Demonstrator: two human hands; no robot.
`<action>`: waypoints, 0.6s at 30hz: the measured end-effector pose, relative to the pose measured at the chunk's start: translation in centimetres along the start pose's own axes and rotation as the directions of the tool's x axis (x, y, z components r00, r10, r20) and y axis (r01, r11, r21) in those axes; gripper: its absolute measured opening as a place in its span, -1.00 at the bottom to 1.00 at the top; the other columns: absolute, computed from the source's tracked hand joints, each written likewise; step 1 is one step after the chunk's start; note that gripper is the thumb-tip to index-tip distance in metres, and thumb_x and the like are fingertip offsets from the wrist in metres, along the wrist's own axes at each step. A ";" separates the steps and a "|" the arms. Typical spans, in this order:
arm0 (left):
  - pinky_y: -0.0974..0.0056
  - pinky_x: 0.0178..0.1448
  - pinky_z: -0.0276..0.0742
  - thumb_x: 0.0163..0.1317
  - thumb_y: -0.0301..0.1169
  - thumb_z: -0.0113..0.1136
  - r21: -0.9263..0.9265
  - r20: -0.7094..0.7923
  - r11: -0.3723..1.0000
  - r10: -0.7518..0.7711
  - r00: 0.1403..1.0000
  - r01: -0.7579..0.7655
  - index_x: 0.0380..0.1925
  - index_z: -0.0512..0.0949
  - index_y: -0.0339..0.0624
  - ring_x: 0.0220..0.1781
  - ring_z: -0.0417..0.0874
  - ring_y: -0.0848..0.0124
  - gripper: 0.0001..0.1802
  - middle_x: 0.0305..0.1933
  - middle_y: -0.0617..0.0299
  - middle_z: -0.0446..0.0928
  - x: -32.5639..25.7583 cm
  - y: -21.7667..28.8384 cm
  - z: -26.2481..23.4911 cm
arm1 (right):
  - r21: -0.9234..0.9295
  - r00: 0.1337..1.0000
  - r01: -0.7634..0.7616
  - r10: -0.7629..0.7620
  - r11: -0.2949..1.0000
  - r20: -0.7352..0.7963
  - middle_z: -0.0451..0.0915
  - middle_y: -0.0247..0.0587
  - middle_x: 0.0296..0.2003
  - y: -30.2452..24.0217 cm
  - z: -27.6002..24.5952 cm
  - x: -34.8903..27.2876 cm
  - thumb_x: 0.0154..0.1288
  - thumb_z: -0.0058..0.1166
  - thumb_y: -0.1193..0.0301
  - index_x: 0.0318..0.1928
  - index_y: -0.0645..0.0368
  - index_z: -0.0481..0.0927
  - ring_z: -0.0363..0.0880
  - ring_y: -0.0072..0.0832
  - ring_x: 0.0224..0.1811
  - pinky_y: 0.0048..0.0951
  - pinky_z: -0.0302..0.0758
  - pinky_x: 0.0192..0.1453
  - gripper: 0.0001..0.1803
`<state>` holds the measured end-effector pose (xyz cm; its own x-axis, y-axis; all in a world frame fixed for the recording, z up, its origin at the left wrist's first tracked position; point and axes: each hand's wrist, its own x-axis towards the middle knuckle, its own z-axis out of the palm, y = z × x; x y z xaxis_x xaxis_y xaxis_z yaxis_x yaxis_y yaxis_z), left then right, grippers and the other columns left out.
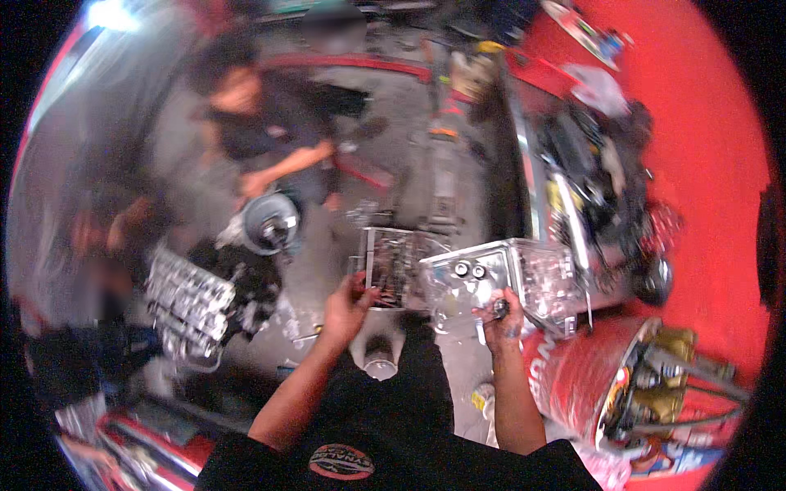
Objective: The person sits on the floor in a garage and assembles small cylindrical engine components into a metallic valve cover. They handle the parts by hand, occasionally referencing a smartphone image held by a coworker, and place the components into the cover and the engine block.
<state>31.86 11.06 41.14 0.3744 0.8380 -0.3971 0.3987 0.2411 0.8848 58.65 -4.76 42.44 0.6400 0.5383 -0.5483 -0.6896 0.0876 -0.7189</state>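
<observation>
My left hand (350, 304) is at the left rim of a rectangular metal-framed tray (370, 255) of small parts, its fingers and thumb closed over the edge. In my right hand (503, 323) is a small dark rounded metal part (500, 308), held in the curled fingers; its exact kind is blurred. That hand hovers over the near right part of a shiny, light-coloured tray (446, 299). Two dark-centred ring-shaped parts (469, 269) sit side by side in this tray. Beyond its right side lies a clear container (547, 278) of small pieces.
An engine cylinder head (190, 303) stands at left, near a grey bucket (271, 222). A person (278, 147) works beyond it. A red drum (585, 368) holding gold-coloured parts is at lower right. A white cup (381, 360) stands close to me. A long jack (444, 176) stretches away ahead.
</observation>
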 end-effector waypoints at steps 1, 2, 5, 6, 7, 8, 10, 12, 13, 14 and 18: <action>0.13 0.01 0.58 0.21 -0.29 0.32 0.185 -0.095 0.960 0.232 0.968 -0.212 0.06 0.49 -0.32 -0.13 0.67 0.15 -0.52 -0.15 -0.04 0.63 -0.6 -0.7 -2.2 | -0.002 1.000 -0.009 0.009 1.000 0.003 0.55 -0.46 -0.51 2.3 0.5 0.1 0.33 0.05 0.17 -0.39 -0.03 0.54 0.51 -0.57 -0.55 -0.12 0.64 -0.33 -0.78; 0.08 -0.01 0.58 0.12 -0.36 0.34 0.421 -0.095 0.823 0.458 0.884 -0.381 0.01 0.55 -0.23 -0.12 0.63 0.05 -0.56 -0.15 -0.02 0.61 -2.3 2.9 -4.9 | -0.032 0.999 -0.049 0.048 0.998 -0.012 0.55 -0.48 -0.49 4.4 2.8 -1.0 0.33 0.05 0.17 -0.37 -0.04 0.53 0.51 -0.59 -0.52 -0.15 0.62 -0.28 -0.80; 0.07 0.03 0.54 0.05 -0.39 0.20 0.546 0.105 0.590 0.656 0.748 -0.594 0.08 0.51 -0.13 0.01 0.56 0.07 -0.50 -0.10 -0.01 0.54 -4.8 3.0 -10.7 | -0.165 0.965 -0.219 0.238 0.962 0.107 0.54 -0.54 -0.43 10.2 11.5 -6.2 0.34 0.06 0.17 -0.34 -0.06 0.48 0.49 -0.62 -0.40 -0.19 0.53 -0.14 -0.82; 0.07 0.04 0.54 0.07 -0.34 0.17 0.616 0.079 0.498 0.732 0.676 -0.611 0.09 0.50 -0.14 0.02 0.55 0.06 -0.49 -0.09 -0.02 0.53 -5.5 3.0 -11.7 | -0.189 0.948 -0.241 0.273 0.952 0.165 0.53 -0.53 -0.42 12.5 12.3 -7.0 0.34 0.05 0.17 -0.35 -0.05 0.48 0.49 -0.61 -0.39 -0.21 0.52 -0.12 -0.81; 0.06 0.05 0.53 0.10 -0.29 0.15 0.669 0.095 0.392 0.797 0.596 -0.631 0.11 0.49 -0.16 0.04 0.55 0.06 -0.48 -0.08 -0.03 0.52 -6.3 2.5 -13.0 | -0.198 0.936 -0.254 0.292 0.947 0.196 0.53 -0.53 -0.41 14.6 13.1 -7.8 0.34 0.04 0.17 -0.35 -0.04 0.48 0.49 -0.60 -0.37 -0.22 0.51 -0.10 -0.81; 0.07 0.06 0.53 0.11 -0.26 0.14 0.735 0.049 0.407 0.765 0.642 -0.542 0.10 0.49 -0.17 0.05 0.54 0.06 -0.48 -0.07 -0.03 0.52 -7.0 1.3 -14.6 | -0.239 0.914 -0.286 0.339 0.928 0.221 0.53 -0.52 -0.40 16.7 15.3 -9.0 0.35 0.03 0.17 -0.36 -0.03 0.49 0.50 -0.59 -0.37 -0.24 0.51 -0.11 -0.80; 0.08 0.07 0.53 0.12 -0.21 0.11 0.823 -0.001 0.399 0.713 0.701 -0.404 0.09 0.51 -0.19 0.08 0.53 0.05 -0.48 -0.05 -0.03 0.51 -8.6 0.3 -15.7 | -0.280 0.889 -0.318 0.388 0.906 0.244 0.52 -0.49 -0.40 18.2 17.5 -12.0 0.35 0.02 0.18 -0.36 -0.01 0.49 0.50 -0.56 -0.36 -0.27 0.50 -0.11 -0.79; 0.04 0.08 0.54 0.13 -0.27 0.10 0.765 -0.041 0.539 0.585 0.810 -0.351 0.22 0.38 -0.15 0.12 0.51 0.02 -0.40 0.00 -0.03 0.50 -10.2 -1.9 -16.9 | -0.389 0.839 -0.340 0.463 0.856 0.285 0.55 -0.45 -0.43 19.5 17.6 -12.3 0.35 0.00 0.17 -0.37 0.00 0.50 0.54 -0.50 -0.34 -0.29 0.51 -0.10 -0.78; 0.02 0.08 0.54 0.13 -0.29 0.09 0.730 -0.048 0.601 0.521 0.852 -0.326 0.28 0.32 -0.13 0.15 0.50 0.00 -0.35 0.03 -0.02 0.50 -10.7 -3.5 -17.5 | -0.436 0.815 -0.343 0.494 0.832 0.301 0.57 -0.43 -0.44 20.4 18.3 -12.8 0.35 -0.02 0.16 -0.37 0.00 0.50 0.56 -0.47 -0.34 -0.30 0.51 -0.10 -0.77; 0.08 0.07 0.58 0.11 -0.32 0.10 0.768 -0.097 0.569 0.558 0.824 -0.295 0.24 0.34 -0.15 0.12 0.50 0.01 -0.38 0.04 -0.04 0.47 -11.5 -5.0 -17.6 | -0.413 0.810 -0.393 0.522 0.822 0.268 0.58 -0.41 -0.43 20.8 19.0 -13.7 0.36 -0.04 0.15 -0.35 0.01 0.51 0.56 -0.42 -0.35 -0.24 0.53 -0.13 -0.75; 0.03 0.15 0.54 0.10 -0.38 0.10 0.638 -0.217 0.756 0.359 0.908 -0.146 0.22 0.36 -0.18 0.12 0.47 0.01 -0.39 0.08 -0.05 0.43 -14.8 -7.5 -18.2 | -0.532 0.740 -0.451 0.633 0.717 0.227 0.58 -0.37 -0.44 24.1 17.9 -13.0 0.34 -0.04 0.17 -0.32 -0.01 0.54 0.55 -0.39 -0.42 -0.04 0.60 -0.31 -0.78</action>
<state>8.06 5.77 44.80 0.3008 0.9536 0.0098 0.7809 -0.2523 0.5714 27.63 5.34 39.93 -0.0402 0.6441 -0.7639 -0.6028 -0.6253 -0.4956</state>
